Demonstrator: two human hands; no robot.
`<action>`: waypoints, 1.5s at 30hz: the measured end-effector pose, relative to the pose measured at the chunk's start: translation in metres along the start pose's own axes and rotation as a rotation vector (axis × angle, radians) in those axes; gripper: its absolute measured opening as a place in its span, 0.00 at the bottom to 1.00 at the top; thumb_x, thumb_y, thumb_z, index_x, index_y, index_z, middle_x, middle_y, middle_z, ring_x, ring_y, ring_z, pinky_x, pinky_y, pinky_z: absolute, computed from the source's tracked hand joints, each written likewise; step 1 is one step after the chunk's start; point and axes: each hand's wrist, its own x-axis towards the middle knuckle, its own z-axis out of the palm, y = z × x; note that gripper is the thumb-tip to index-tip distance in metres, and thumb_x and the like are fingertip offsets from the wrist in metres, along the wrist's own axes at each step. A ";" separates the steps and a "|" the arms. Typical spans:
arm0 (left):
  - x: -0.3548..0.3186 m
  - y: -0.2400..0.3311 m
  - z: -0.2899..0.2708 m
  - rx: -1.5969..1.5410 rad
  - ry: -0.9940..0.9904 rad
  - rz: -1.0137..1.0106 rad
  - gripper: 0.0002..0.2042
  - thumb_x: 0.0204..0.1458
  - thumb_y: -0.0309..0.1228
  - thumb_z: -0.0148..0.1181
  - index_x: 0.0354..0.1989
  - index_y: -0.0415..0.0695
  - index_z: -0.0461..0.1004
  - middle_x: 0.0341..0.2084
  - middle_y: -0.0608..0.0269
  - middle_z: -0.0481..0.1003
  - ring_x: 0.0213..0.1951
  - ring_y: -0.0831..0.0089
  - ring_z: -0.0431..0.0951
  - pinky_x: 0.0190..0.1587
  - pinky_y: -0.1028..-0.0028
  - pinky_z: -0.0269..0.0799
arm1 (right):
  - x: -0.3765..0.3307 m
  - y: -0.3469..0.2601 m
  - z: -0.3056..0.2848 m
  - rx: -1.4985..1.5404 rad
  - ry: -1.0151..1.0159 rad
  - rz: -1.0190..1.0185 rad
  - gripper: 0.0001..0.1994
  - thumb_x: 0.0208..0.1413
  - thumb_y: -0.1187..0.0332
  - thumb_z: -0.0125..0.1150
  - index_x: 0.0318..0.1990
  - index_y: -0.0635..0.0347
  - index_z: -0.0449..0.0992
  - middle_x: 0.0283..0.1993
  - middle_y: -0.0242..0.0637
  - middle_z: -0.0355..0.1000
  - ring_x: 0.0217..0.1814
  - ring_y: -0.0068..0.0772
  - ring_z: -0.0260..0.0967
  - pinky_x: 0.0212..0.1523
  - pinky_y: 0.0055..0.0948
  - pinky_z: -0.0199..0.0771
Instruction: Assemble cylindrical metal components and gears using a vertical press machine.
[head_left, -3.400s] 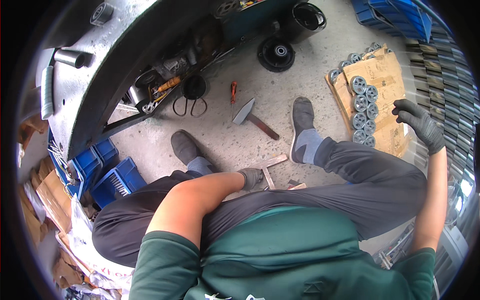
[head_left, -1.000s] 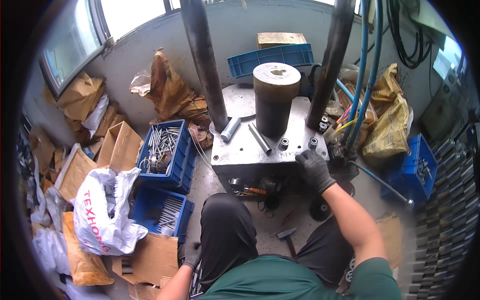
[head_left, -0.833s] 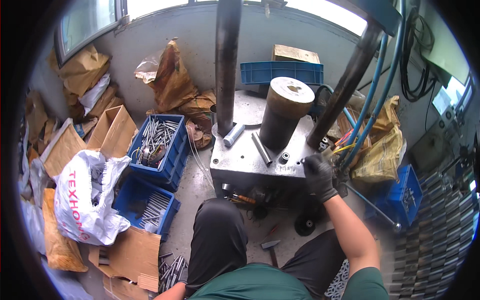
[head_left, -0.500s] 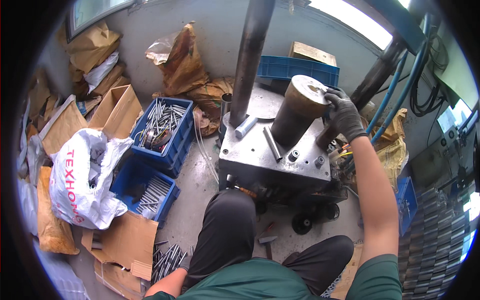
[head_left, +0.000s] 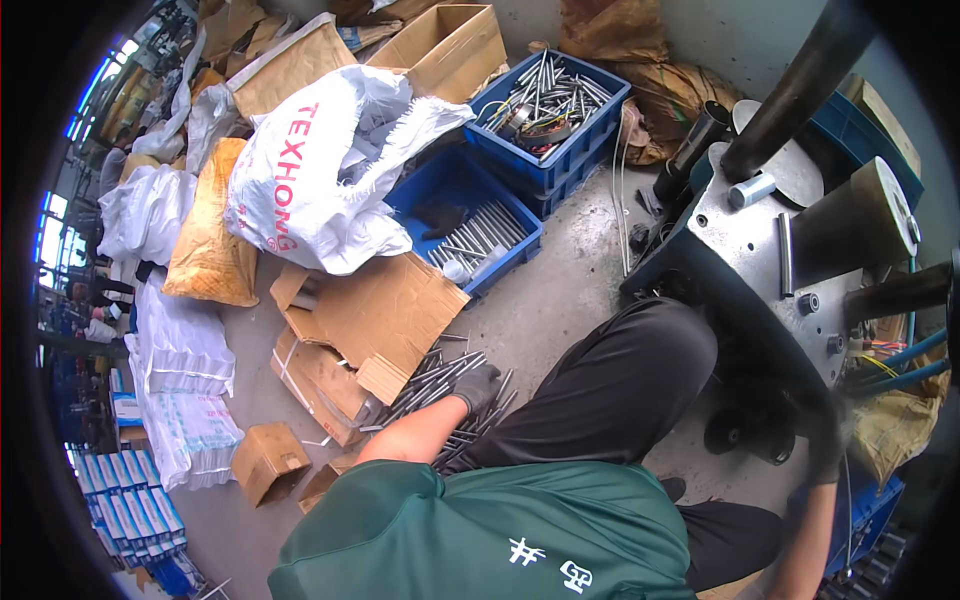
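Observation:
My left hand (head_left: pixel 478 386), in a grey glove, reaches down onto a loose pile of metal rods (head_left: pixel 425 396) on the floor beside my leg. Its fingers are curled together over the rods, and what they hold, if anything, is hidden. My right hand (head_left: pixel 824 445), also gloved, is smeared by motion below the near right corner of the steel press table (head_left: pixel 740 240). On that table stand a thick dark cylinder (head_left: pixel 845 225), a short shiny metal cylinder (head_left: pixel 752 190) and a slim metal tube (head_left: pixel 785 255).
A blue crate (head_left: pixel 530 262) with neatly laid rods and a stacked blue crate (head_left: pixel 545 175) full of loose rods stand ahead. A white woven sack (head_left: pixel 310 180), an opened cardboard box (head_left: pixel 385 315) and a small carton (head_left: pixel 270 462) lie left. A steel column (head_left: pixel 800 90) rises from the press.
My view has swung left and down toward the rod pile. My right hand has come off the top of the thick cylinder and dropped beside the press. My left hand stays at the rods.

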 end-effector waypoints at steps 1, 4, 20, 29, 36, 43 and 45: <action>0.003 0.004 -0.005 -0.020 0.026 -0.020 0.17 0.62 0.35 0.59 0.56 0.42 0.81 0.49 0.41 0.82 0.53 0.45 0.82 0.59 0.56 0.76 | -0.038 -0.003 0.011 0.094 -0.044 0.117 0.12 0.59 0.82 0.59 0.50 0.61 0.77 0.53 0.49 0.77 0.58 0.57 0.75 0.58 0.46 0.76; 0.020 -0.012 -0.017 -0.051 0.225 0.048 0.18 0.61 0.35 0.61 0.56 0.41 0.80 0.48 0.41 0.82 0.51 0.46 0.83 0.58 0.57 0.76 | -0.082 -0.019 0.030 0.117 -0.249 0.130 0.11 0.56 0.82 0.60 0.46 0.61 0.79 0.46 0.50 0.78 0.51 0.53 0.78 0.53 0.43 0.77; 0.015 -0.003 0.003 0.290 0.134 -0.014 0.18 0.58 0.37 0.64 0.54 0.43 0.80 0.52 0.45 0.79 0.55 0.48 0.80 0.58 0.54 0.76 | -0.134 -0.011 -0.031 0.717 -0.607 1.401 0.11 0.63 0.62 0.60 0.46 0.59 0.76 0.39 0.39 0.79 0.32 0.36 0.81 0.29 0.36 0.81; 0.059 0.014 0.050 0.423 -0.030 -0.201 0.23 0.62 0.34 0.57 0.65 0.42 0.68 0.52 0.43 0.81 0.54 0.50 0.84 0.54 0.53 0.81 | -0.155 -0.010 -0.029 0.700 -0.583 1.442 0.13 0.64 0.65 0.60 0.52 0.60 0.76 0.41 0.41 0.81 0.33 0.37 0.81 0.31 0.35 0.80; 0.086 0.048 0.014 0.401 -0.177 -0.129 0.29 0.47 0.33 0.60 0.61 0.40 0.74 0.53 0.37 0.81 0.58 0.46 0.82 0.61 0.55 0.76 | -0.139 -0.028 -0.040 0.643 -0.566 1.433 0.14 0.60 0.67 0.62 0.51 0.64 0.78 0.38 0.40 0.81 0.33 0.34 0.81 0.31 0.32 0.79; 0.126 0.120 -0.144 -0.021 0.453 0.415 0.19 0.46 0.36 0.75 0.43 0.38 0.82 0.33 0.49 0.83 0.38 0.56 0.84 0.46 0.62 0.79 | -0.091 -0.039 -0.029 0.520 -0.634 1.271 0.18 0.59 0.65 0.65 0.54 0.66 0.81 0.41 0.44 0.82 0.37 0.34 0.82 0.39 0.35 0.82; 0.124 0.170 -0.208 -0.352 0.570 0.526 0.12 0.55 0.32 0.74 0.44 0.40 0.83 0.29 0.61 0.81 0.31 0.74 0.80 0.38 0.73 0.77 | -0.074 -0.049 -0.034 0.493 -0.613 1.209 0.18 0.59 0.65 0.65 0.53 0.66 0.82 0.41 0.44 0.82 0.37 0.34 0.82 0.40 0.35 0.83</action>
